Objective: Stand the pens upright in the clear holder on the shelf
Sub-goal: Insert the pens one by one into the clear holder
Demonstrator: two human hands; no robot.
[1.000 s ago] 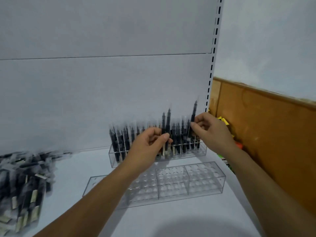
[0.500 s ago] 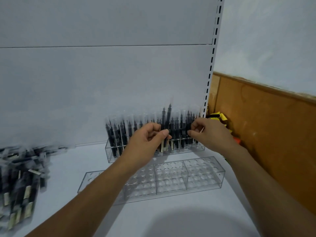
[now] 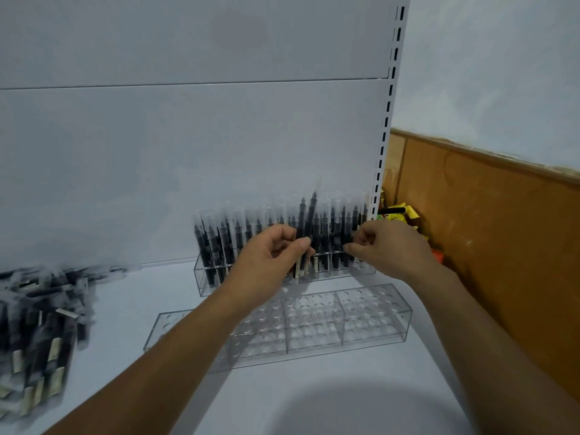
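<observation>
A clear holder (image 3: 201,279) stands at the back of the white shelf, filled with several upright black pens (image 3: 219,246) in clear caps. My left hand (image 3: 270,262) grips a small bunch of black pens (image 3: 306,221) upright, in front of the holder's middle. My right hand (image 3: 389,249) is at the holder's right end. Its thumb and fingers pinch a pen (image 3: 345,237) that stands in the row. A loose pile of pens (image 3: 34,324) lies at the far left of the shelf.
A second clear holder (image 3: 376,318), with no pens in its holes, lies in front of the filled one, under my forearms. The slotted shelf upright (image 3: 387,120) rises at the right. Beyond it are a wooden panel (image 3: 486,233) and colourful packets (image 3: 398,215).
My right hand has come down with its raised pen, which now stands in the right end of the row. My left hand has kept its bunch in place.
</observation>
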